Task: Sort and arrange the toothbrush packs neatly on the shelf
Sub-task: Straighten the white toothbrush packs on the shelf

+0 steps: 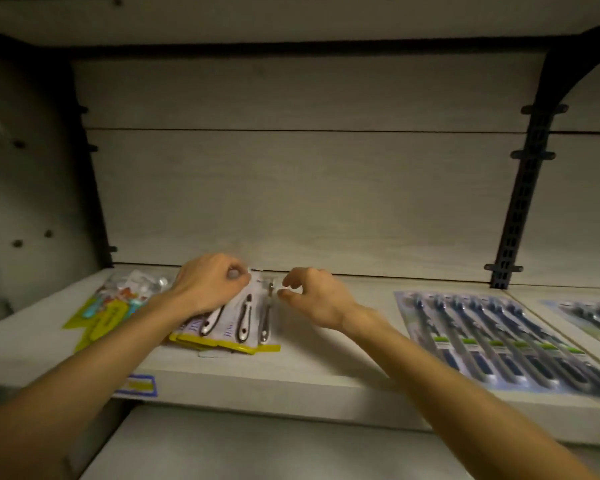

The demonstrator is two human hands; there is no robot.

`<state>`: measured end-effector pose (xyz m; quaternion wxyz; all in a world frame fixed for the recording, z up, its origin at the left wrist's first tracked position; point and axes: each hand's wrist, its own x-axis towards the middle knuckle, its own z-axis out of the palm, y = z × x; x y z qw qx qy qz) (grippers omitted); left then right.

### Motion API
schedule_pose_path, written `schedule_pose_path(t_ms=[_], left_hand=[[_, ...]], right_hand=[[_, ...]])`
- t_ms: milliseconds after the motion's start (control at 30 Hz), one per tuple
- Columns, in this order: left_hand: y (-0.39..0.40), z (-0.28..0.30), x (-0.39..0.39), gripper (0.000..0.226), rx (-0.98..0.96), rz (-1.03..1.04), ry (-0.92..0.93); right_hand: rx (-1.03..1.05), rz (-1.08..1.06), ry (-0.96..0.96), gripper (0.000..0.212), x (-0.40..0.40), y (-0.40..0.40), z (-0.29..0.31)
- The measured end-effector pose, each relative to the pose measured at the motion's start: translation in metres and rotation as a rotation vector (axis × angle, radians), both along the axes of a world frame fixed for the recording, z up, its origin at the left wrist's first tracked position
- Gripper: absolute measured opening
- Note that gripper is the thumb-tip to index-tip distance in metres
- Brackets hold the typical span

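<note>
Fingers of our left hand (210, 284) pinch the yellow-edged packs (234, 323) near the shelf (326, 362) back; right hand (314, 294) loosely curled, empty; squaring them comes next.

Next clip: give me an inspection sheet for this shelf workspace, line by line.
Surface: pale wooden shelf, dimly lit.
Job's things: fanned white-and-yellow packs; colourful packs at left; dark-brush row flat at right, another pack beyond.
Clutter: nothing seen.
Grips: left hand curled on the fanned packs' top; right hand beside them, fingers curled, contact unclear.
Cables: nothing seen.
Surroundings: back panel, black upright, price label.
</note>
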<state>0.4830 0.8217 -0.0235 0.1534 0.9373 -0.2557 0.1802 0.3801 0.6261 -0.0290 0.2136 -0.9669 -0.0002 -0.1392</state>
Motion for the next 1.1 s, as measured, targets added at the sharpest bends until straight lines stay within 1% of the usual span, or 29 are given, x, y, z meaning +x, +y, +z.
schedule_pose_path(t_ms=[67, 167, 233, 333, 433, 500, 533, 600, 633, 667, 733, 800, 900, 1000, 1033, 1100], left_hand=[[0.021, -0.008, 0.007, 0.028, -0.031, -0.020, 0.053], [0.033, -0.018, 0.015, 0.032, -0.142, -0.113, 0.114], [0.031, -0.021, 0.020, 0.033, -0.146, -0.123, 0.076], [0.019, -0.023, 0.027, 0.041, -0.096, -0.126, 0.033], [0.008, -0.021, 0.032, 0.035, -0.101, -0.095, 0.020], [0.001, -0.020, 0.040, 0.027, -0.191, -0.087, 0.047], [-0.003, -0.020, 0.044, 0.025, -0.271, -0.100, 0.086], [-0.009, -0.021, 0.050, 0.018, -0.451, -0.135, 0.183], [-0.011, -0.021, 0.051, 0.010, -0.519, -0.151, 0.219], [-0.012, -0.023, 0.052, 0.010, -0.565, -0.162, 0.238], [-0.012, -0.026, 0.053, 0.029, -0.619, -0.176, 0.227], [-0.011, -0.028, 0.053, 0.039, -0.663, -0.182, 0.202], [-0.007, -0.027, 0.050, 0.041, -0.722, -0.178, 0.181], [-0.001, -0.025, 0.053, 0.046, -0.769, -0.140, 0.194], [0.002, -0.023, 0.054, 0.047, -0.795, -0.122, 0.205], [0.007, -0.019, 0.055, 0.048, -0.875, -0.112, 0.225]], right_hand=[[0.028, 0.010, 0.020, 0.038, 0.017, 0.020, -0.001], [0.072, -0.019, 0.030, 0.040, 0.036, 0.042, -0.006], [0.085, -0.030, 0.037, 0.039, 0.044, 0.051, -0.008], [0.125, -0.054, 0.067, 0.041, 0.052, 0.055, -0.007], [0.217, -0.085, 0.056, 0.048, 0.056, 0.050, -0.006], [0.298, -0.103, 0.040, 0.046, 0.061, 0.043, -0.009], [0.346, -0.112, 0.037, 0.047, 0.064, 0.040, -0.011], [0.428, -0.127, 0.051, 0.054, 0.069, 0.037, -0.014], [0.465, -0.134, 0.064, 0.057, 0.070, 0.036, -0.015], [0.505, -0.141, 0.076, 0.059, 0.072, 0.036, -0.016], [0.619, -0.152, 0.088, 0.060, 0.074, 0.037, -0.015], [0.741, -0.165, 0.101, 0.056, 0.073, 0.036, -0.013], [0.848, -0.176, 0.089, 0.052, 0.070, 0.036, -0.012], [0.907, -0.186, 0.053, 0.052, 0.066, 0.035, -0.014], [0.931, -0.196, 0.047, 0.049, 0.064, 0.036, -0.013], [1.002, -0.195, 0.013, 0.035, 0.059, 0.034, -0.009]])
